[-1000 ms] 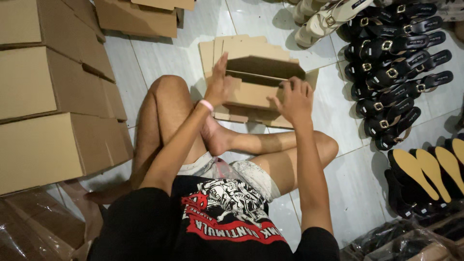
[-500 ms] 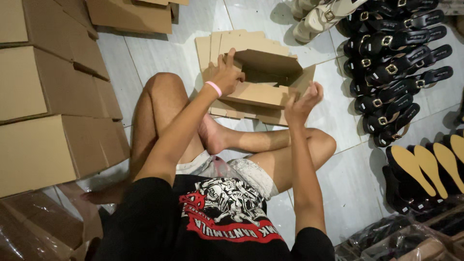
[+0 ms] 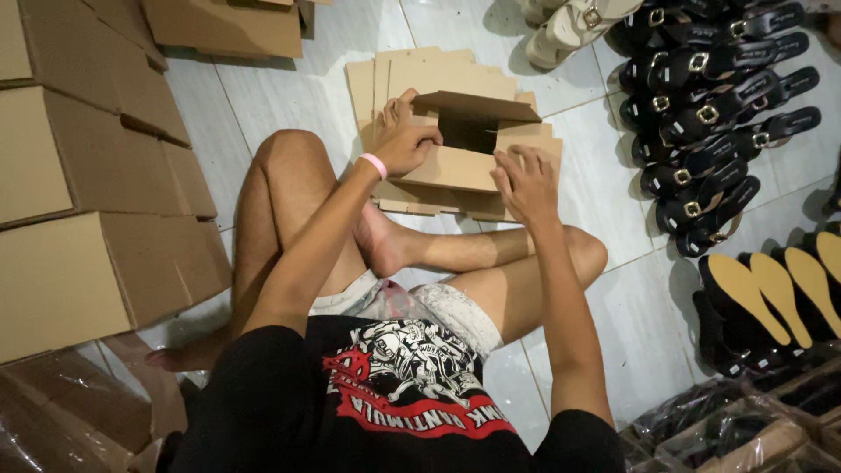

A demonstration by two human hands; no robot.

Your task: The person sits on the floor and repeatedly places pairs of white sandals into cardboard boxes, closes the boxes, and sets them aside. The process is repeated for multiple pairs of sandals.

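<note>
You sit cross-legged on a pale tiled floor (image 3: 263,96), both hands on a half-folded cardboard box (image 3: 469,144) that rests on a stack of flat cardboard blanks (image 3: 412,74) just beyond your crossed shins. Your left hand (image 3: 405,140), a pink band at its wrist, has its grip clenched on the near-left edge of the box, fingers curled over the cardboard wall. Your right hand (image 3: 524,184) lies on the near-right corner of the box with its grip released, fingers spread and pressing flat against the panel. The box stands partly formed: its top flap is raised and tilted, and a dark opening shows beneath it.

Left of the box, well apart from it, finished brown cartons (image 3: 88,166) are piled in a block, with more flat cardboard (image 3: 228,26) beyond them at the top edge of the view. Right of the box, black sandals with gold buckles (image 3: 710,114) lie in a close overlapping row on the floor, and a few cream sandals (image 3: 578,22) sit above them near the far edge. Nearer to you on that same side, black sandals with tan insoles (image 3: 771,298) stand in a row, and clear plastic-wrapped packs (image 3: 727,425) lie below them. Crumpled clear plastic (image 3: 53,420) fills the corner below the cartons.
</note>
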